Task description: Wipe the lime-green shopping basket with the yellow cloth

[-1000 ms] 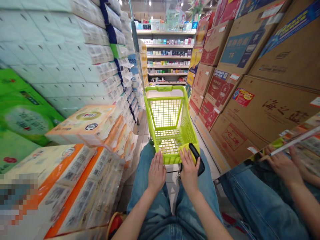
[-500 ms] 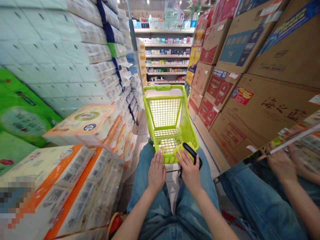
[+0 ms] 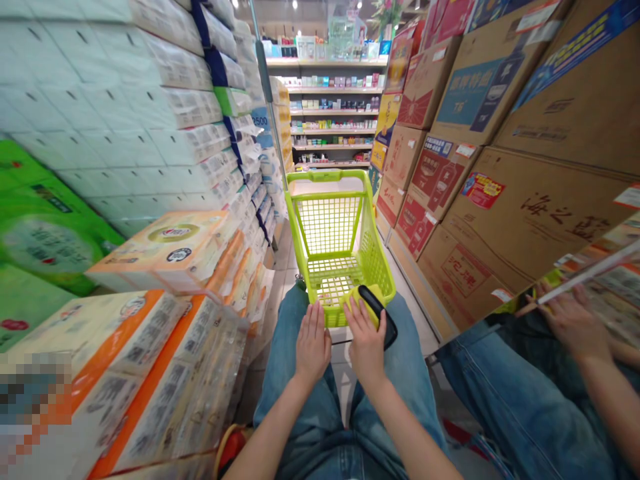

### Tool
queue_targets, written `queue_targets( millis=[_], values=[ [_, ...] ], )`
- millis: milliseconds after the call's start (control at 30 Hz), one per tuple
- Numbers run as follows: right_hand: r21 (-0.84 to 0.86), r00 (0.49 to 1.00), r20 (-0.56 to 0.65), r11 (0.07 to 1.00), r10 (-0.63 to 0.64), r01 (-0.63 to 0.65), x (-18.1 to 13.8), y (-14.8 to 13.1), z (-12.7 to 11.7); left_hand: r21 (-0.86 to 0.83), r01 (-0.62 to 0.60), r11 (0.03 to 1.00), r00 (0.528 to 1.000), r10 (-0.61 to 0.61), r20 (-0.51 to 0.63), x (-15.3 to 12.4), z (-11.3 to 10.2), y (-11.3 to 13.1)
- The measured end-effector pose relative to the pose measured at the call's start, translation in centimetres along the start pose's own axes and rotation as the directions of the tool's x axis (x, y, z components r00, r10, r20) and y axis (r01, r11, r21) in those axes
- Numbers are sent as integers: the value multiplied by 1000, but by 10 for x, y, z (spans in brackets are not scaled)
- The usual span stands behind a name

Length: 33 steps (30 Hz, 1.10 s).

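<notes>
A lime-green shopping basket (image 3: pixel 333 227), with grid walls and nothing in it, stands in front of my knees. My left hand (image 3: pixel 313 340) rests on its near rim, fingers straight and side by side. At the rim's right end, my right hand (image 3: pixel 367 340) grips a yellow pad with a black curved handle (image 3: pixel 376 310). Its fingers spread over the yellow side, while the thumb lies near the black part. The exact kind of this item is unclear, and the palm hides its underside.
Stacked tissue packs (image 3: pixel 150 253) line the left side. Cardboard cartons (image 3: pixel 500 220) are piled along the right. A mirror (image 3: pixel 560 373) at lower right reflects my hands and jeans. Shelves of small goods (image 3: pixel 333 113) close the far end of the aisle, and a metal pole (image 3: pixel 265 80) rises beside the basket.
My right hand has shifted left along the basket's near rim, carrying the yellow-and-black item with it. My left hand stays in place.
</notes>
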State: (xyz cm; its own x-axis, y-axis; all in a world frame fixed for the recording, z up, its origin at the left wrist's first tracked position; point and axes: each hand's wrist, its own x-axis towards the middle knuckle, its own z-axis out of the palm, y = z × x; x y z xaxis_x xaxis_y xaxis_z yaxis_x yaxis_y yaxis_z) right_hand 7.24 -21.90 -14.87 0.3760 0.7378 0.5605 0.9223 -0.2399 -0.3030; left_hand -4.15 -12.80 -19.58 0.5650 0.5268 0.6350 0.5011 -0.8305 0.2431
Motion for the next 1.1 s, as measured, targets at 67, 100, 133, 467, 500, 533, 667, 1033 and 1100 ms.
queue_targets(
  millis=[67,100,133,467,500,533,667,1033,1100],
  values=[
    [57,999,14,997,-46,45,2,-23,8,2,-18,1000,1000,18,0,-1,-1,-2],
    [75,998,13,996,-59,57,3,-30,10,3,-26,1000,1000,26,1,-1,-1,-3],
    [83,998,12,994,-69,68,4,-34,11,3,-29,1000,1000,29,4,-1,-2,-4],
    [-14,991,73,993,-114,115,0,36,-25,31,-5,1000,1000,4,29,0,-4,1],
    [-28,994,62,995,-93,94,0,47,-29,30,0,1000,999,-1,32,0,-4,1],
    [-41,996,48,996,-74,76,-1,59,-32,29,2,1000,999,-3,33,0,-4,1],
    [-58,999,-9,997,-42,41,0,93,-36,27,-13,1000,1000,12,24,0,-3,0],
    [53,1000,-6,998,-21,21,0,-10,4,10,-8,1000,1000,8,16,-1,-3,-2],
    [83,998,-11,995,-57,58,2,-28,10,12,-33,999,999,33,27,-1,-4,-4]
  ],
)
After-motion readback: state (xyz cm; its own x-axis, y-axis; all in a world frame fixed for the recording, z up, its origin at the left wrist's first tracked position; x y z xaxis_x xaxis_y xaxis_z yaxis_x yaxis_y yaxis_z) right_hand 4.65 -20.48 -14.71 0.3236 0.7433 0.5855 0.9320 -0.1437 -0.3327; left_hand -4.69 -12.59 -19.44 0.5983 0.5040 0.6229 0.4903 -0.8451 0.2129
